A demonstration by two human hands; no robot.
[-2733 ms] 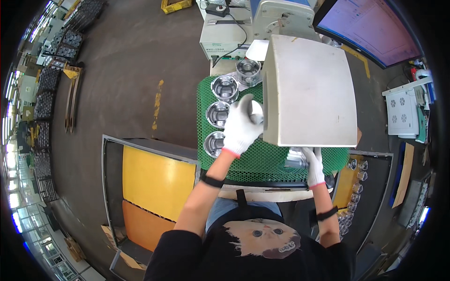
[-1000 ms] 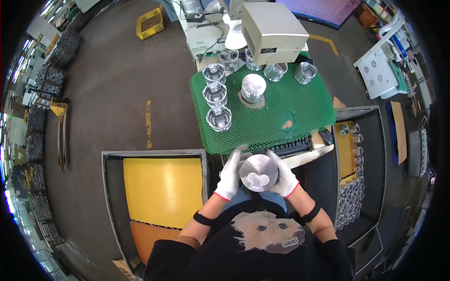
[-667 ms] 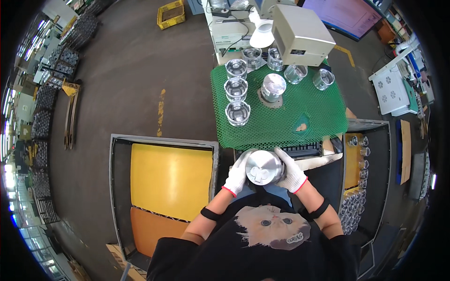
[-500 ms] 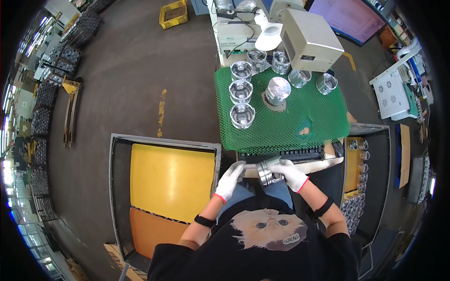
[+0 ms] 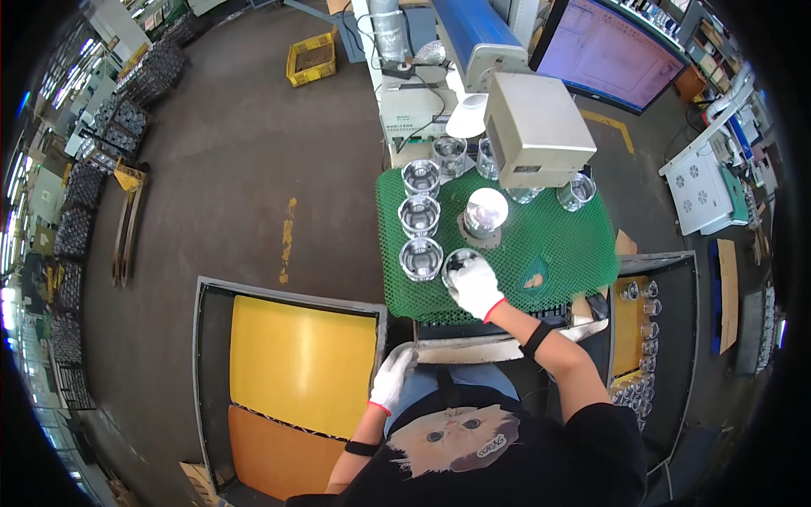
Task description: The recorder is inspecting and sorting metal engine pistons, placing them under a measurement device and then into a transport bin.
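Observation:
My right hand point(image 5: 476, 288), in a white glove, reaches onto the green mesh mat point(image 5: 564, 291) and grips a metal piston point(image 5: 450, 264); its fingers hide part of the piston. That piston stands beside the nearest of three pistons point(image 5: 421, 259) in a column along the mat's left. Beyond it, a bright piston point(image 5: 487, 209) sits on a grey base under the box-shaped machine head point(image 5: 541, 127). Low by my lap, my gloved left hand point(image 5: 393, 378) has its fingers curled together; whatever they may hold is hidden.
Several more pistons stand at the mat's back, some partly behind the machine head. A large bin with yellow and brown sheets point(image 5: 304, 351) is at my left. Another bin point(image 5: 694, 338) with pistons stands at my right. A monitor point(image 5: 610, 55) is at the back right.
My right hand has carried the piston from in front of my lap forward onto the mat. My left hand has come away from the piston and drawn back. The view has shifted.

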